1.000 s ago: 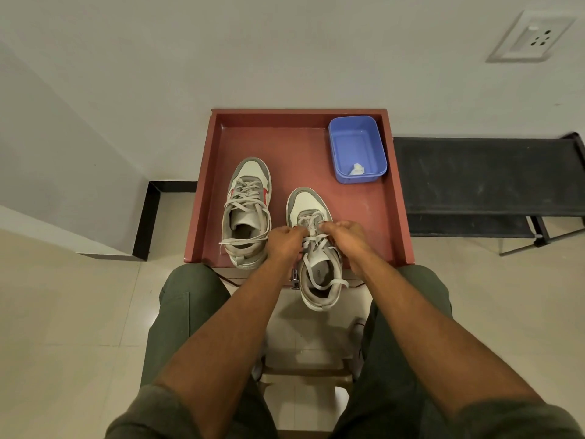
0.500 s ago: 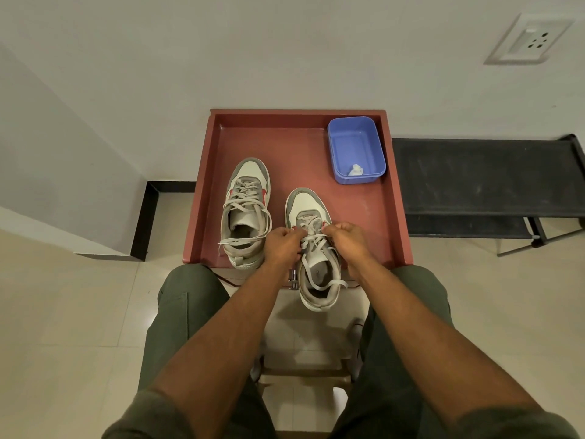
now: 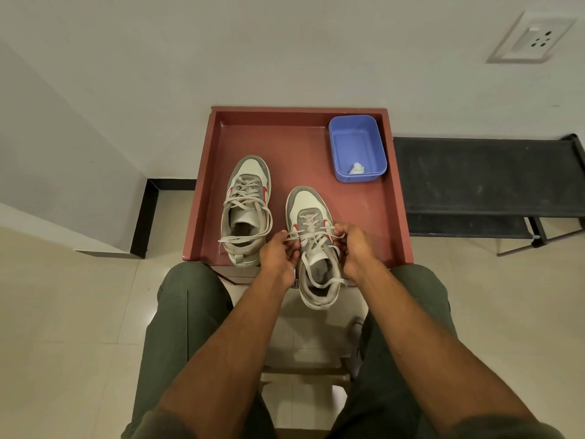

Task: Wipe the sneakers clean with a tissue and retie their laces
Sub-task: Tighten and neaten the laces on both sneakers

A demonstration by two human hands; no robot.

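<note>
Sneakers sit on a reddish-brown tray table [image 3: 373, 217], toes pointing toward the wall. One sneaker [image 3: 315, 248], grey and off-white with red side marks, lies nearer the person, its heel hanging past the table's front edge. Its laces [image 3: 311, 228] are drawn out sideways across the tongue, and a loose length curls over the shoe's opening. The left hand [image 3: 278, 253] has its fingers curled round the lace end on its side, pinching it just beside the shoe. The right hand [image 3: 356, 245] is curled likewise on the opposite lace end, thumb and fingers closed on it, touching the shoe's upper edge. The two hands stand on either side of the shoe, a little apart.

The other sneaker [image 3: 247, 210] stands to the left, fully on the table, apart from both hands; its laces [image 3: 243, 217] look tied in wide loops that spill over its sides.

At the table's far right corner rests a blue plastic tub [image 3: 345, 137], and inside it, near the front wall, lies a small crumpled white tissue [image 3: 357, 168].

Green-trousered knees [image 3: 186, 299] flank the table's near edge. A black bench [image 3: 487, 175] stands to the right against the wall, and a white wall socket [image 3: 535, 36] sits high at the right
</note>
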